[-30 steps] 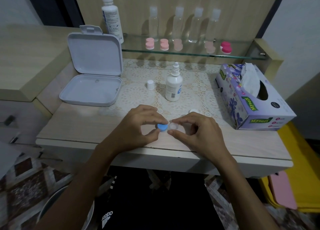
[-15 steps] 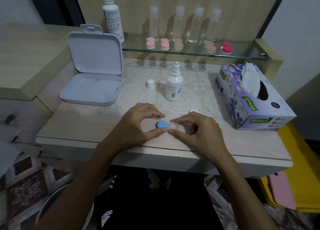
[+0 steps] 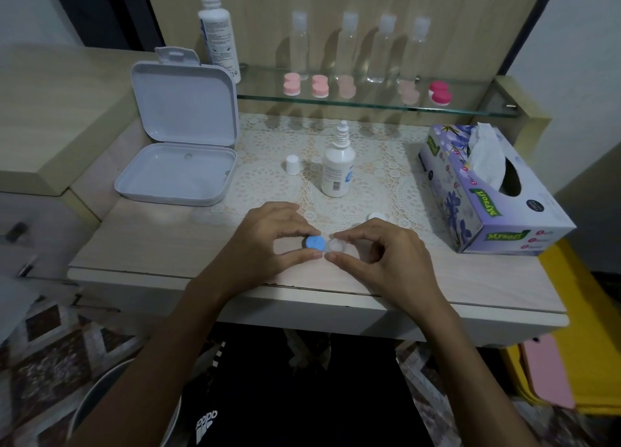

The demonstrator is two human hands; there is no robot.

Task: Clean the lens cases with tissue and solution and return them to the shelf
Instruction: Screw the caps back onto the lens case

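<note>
The lens case point(image 3: 324, 244) sat near the desk's point(image 3: 151, 245) six o'clock edge. The left hand point(image 3: 268, 241) pinched its blue cap point(image 3: 315, 243); the right hand point(image 3: 379, 255) pinched the clear side. Best to hold the clear side firm and twist the cap gently.

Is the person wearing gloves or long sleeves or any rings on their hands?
No gloves. Both the left hand and the right hand are bare, and both forearms are bare all the way to the bottom edge of the view, so no sleeves show. No ring, watch or bracelet is visible. The nails look short and plain.
</note>
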